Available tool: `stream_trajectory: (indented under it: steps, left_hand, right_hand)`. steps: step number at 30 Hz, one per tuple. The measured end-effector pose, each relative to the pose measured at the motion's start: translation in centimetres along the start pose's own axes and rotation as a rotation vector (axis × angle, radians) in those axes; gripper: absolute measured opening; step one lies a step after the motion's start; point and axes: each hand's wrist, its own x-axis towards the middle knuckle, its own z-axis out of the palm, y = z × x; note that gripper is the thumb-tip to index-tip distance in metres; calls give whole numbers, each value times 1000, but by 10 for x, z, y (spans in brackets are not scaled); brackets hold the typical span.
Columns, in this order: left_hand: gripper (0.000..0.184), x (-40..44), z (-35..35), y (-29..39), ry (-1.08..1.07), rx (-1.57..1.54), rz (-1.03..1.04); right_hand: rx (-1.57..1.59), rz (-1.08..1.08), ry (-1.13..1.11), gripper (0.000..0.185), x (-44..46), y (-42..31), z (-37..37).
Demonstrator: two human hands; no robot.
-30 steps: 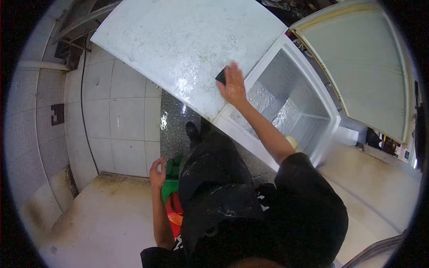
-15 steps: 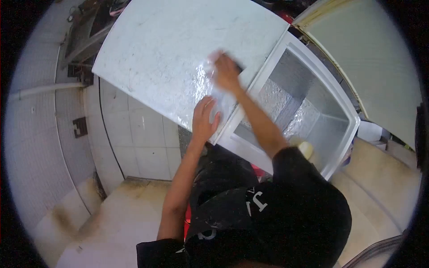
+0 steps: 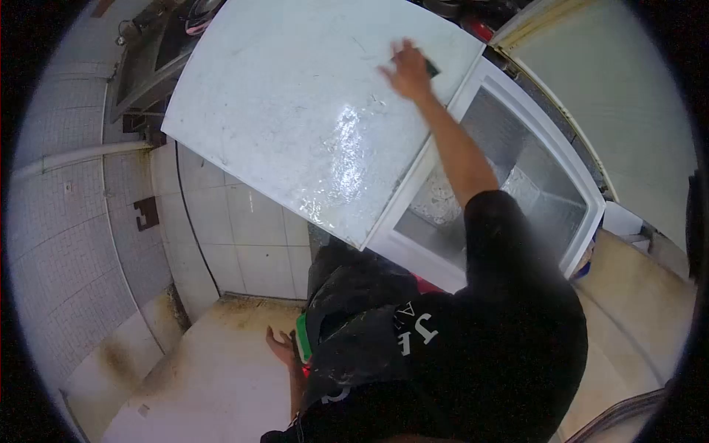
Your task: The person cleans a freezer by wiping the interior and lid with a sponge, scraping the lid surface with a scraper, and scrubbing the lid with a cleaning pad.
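My right hand (image 3: 410,70) rests on the wet white lid (image 3: 295,96) of a chest freezer, near its far right corner. A thin dark pad (image 3: 431,68) pokes out from under the palm; most of it is hidden, and its exact kind cannot be told. Some fingers are spread over the lid. My left hand (image 3: 281,347) hangs low by my left side, away from the freezer, with fingers apart and nothing visible in it. Close beside it is a green-edged thing (image 3: 303,338), partly hidden by my dark apron (image 3: 351,332).
Right of the lid, the freezer's open compartment (image 3: 509,159) shows frosty inner walls and a white rim. A raised pale panel (image 3: 613,96) stands beyond it. White wall tiles (image 3: 258,214) and a pipe (image 3: 96,153) are at left. Stained pale surfaces lie on both sides.
My right hand has slid up and right across the lid, the dark pad moving with it. My left hand has left the lid's near edge and dropped to my side.
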Motion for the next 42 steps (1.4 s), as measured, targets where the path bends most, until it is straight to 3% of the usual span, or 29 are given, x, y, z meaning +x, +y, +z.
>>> stream_trajectory:
  steps: [1, 3, 5, 7, 10, 11, 12, 14, 15, 16, 17, 18, 19, 22, 23, 24, 25, 28, 29, 30, 32, 33, 34, 35, 36, 37, 38, 40, 42]
  left_hand:
    - [45, 0, 4, -2, 4, 0, -1]
    - [46, 0, 8, -5, -13, 46, -19]
    - [47, 20, 27, -2, -51, -11, -18]
    - [50, 53, 26, 67, -205, 92, 75]
    - [52, 94, 15, 73, -374, -12, 207]
    - [52, 108, 20, 49, -388, -10, 219]
    - [52, 123, 34, 3, -416, -158, 29]
    - [52, 154, 34, -50, -456, -306, -157]
    - [51, 172, 29, -57, -503, -369, -186]
    - [51, 191, 39, -58, -529, -411, -195]
    - [51, 210, 47, -50, -555, -452, -206]
    - [50, 234, 42, -13, -532, -346, -41]
    - [49, 261, 41, 29, -505, -242, 127]
    - [48, 331, 34, 148, -386, -126, 538]
    - [48, 354, 32, 174, -359, -134, 650]
    - [48, 373, 29, 200, -357, -135, 668]
    - [48, 387, 27, 222, -308, -195, 715]
    - [47, 414, 16, 242, -266, -238, 793]
    - [46, 419, 12, 240, -248, -237, 818]
    - [46, 422, 13, 233, -263, -228, 807]
    - [45, 419, 19, 217, -283, -266, 662]
    - [45, 418, 24, 219, -298, -261, 657]
    - [44, 413, 27, 221, -306, -280, 663]
    - [44, 409, 29, 222, -316, -296, 668]
    - [44, 408, 35, 229, -329, -291, 669]
    - [44, 409, 39, 237, -311, -278, 716]
    - [43, 409, 40, 245, -291, -264, 759]
    - [44, 414, 38, 270, -273, -261, 775]
    - [44, 422, 42, 292, -239, -268, 799]
  right_hand:
    - [90, -108, -220, 74, -6, -34, -3]
    - [342, -80, -574, 85, -47, -133, -16]
    - [488, -312, -586, 89, -101, -215, -14]
    - [510, -483, -572, 86, -122, -257, -38]
    - [651, -460, -591, 83, -114, -198, -15]
    - [531, -346, -594, 83, -98, -161, -8]
    - [469, -150, -540, 83, -71, -123, -26]
    - [136, 171, -241, 81, -30, -44, -16]
    - [-193, 185, -106, 82, -9, -19, -7]
    - [-234, 269, 11, 86, 2, -13, 12]
    - [-163, 339, -83, 90, 20, -32, 17]
    - [-85, 415, -187, 94, 33, -63, 34]
    - [29, 286, -107, 98, 41, -108, 58]
    - [437, 192, -348, 97, 24, -290, 75]
    - [469, 34, -400, 93, 8, -340, 82]
    - [572, 51, -464, 89, -14, -381, 64]
    - [480, -179, -376, 89, -33, -402, 58]
    - [624, 149, -311, 86, -121, -364, 20]
    - [521, 172, -74, 83, -165, -327, 18]
    - [261, 519, -496, 78, -166, -299, -41]
    - [83, 831, -307, 80, -189, -262, -86]
    - [-205, 770, -160, 83, -206, -257, -77]
    - [-111, 862, -207, 88, -200, -280, -66]
    - [38, 653, -186, 90, -205, -306, -42]
    - [215, 665, -369, 93, -165, -347, -40]
    - [289, 458, -327, 96, -156, -383, 0]
    - [694, 448, -321, 99, -124, -417, 15]
    - [770, 171, -308, 94, -54, -475, 45]
    - [627, -9, -317, 68, -2, -503, 68]
